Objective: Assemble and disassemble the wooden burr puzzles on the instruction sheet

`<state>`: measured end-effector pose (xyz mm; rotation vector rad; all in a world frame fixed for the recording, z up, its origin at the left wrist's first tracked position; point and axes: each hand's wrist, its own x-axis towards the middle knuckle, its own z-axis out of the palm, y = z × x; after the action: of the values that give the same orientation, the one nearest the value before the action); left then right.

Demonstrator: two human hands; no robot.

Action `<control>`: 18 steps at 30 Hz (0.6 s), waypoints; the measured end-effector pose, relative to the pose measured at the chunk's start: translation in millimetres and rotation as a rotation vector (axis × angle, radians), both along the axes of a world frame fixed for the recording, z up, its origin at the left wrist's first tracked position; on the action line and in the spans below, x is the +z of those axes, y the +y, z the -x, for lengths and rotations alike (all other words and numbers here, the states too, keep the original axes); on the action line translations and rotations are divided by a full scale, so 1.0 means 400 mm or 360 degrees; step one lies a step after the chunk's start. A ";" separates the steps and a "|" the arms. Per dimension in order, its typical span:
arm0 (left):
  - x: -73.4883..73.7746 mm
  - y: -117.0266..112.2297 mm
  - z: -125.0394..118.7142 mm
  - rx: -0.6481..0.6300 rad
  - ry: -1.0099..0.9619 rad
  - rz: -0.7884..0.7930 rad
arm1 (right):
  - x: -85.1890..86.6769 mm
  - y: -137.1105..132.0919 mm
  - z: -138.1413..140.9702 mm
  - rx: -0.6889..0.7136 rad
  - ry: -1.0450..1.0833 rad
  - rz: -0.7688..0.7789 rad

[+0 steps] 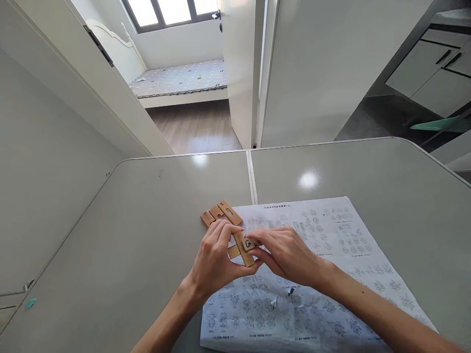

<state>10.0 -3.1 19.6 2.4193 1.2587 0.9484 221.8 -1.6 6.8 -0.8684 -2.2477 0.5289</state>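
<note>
My left hand (215,260) and my right hand (285,255) meet over a printed instruction sheet (331,255) on a grey table (147,235). Between the fingertips of both hands is a small cluster of wooden puzzle bars (243,247), crossed over one another; the end of one bar bears a handwritten mark. Both hands pinch this cluster, fingers curled round it. Just beyond my left hand, a few more notched wooden bars (221,214) lie side by side on the table at the sheet's upper left corner.
The table has a seam (251,179) running away from me and rounded far corners. Behind it stand white walls, an open doorway to a room with a bed (180,78), and dark cabinets (434,68) at the far right.
</note>
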 end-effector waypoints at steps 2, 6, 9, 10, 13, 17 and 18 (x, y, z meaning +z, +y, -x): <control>-0.001 -0.001 -0.001 0.0015 -0.0008 0.0004 | -0.003 0.005 -0.005 0.0030 -0.0007 0.0047; 0.008 0.002 0.003 0.0019 -0.0047 0.0109 | 0.007 0.020 -0.021 0.0143 0.0074 0.0268; 0.019 0.005 0.008 0.0046 -0.0124 0.0282 | 0.022 0.026 -0.030 0.0135 0.0157 0.0410; 0.022 0.005 0.009 0.0054 -0.0159 0.0335 | 0.025 0.026 -0.031 0.0113 0.0177 0.0444; 0.024 0.005 0.012 0.0045 -0.0234 0.0408 | 0.030 0.024 -0.033 0.0063 0.0198 0.0533; 0.024 0.004 0.014 0.0028 -0.0309 0.0411 | 0.031 0.021 -0.036 0.0057 0.0091 0.0588; 0.025 0.005 0.016 0.0025 -0.0350 0.0413 | 0.031 0.020 -0.036 0.0063 0.0022 0.0591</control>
<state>3.8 -1.2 29.7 2.0507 1.2375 0.9595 236.1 6.4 19.4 -0.9974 -2.1923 0.9894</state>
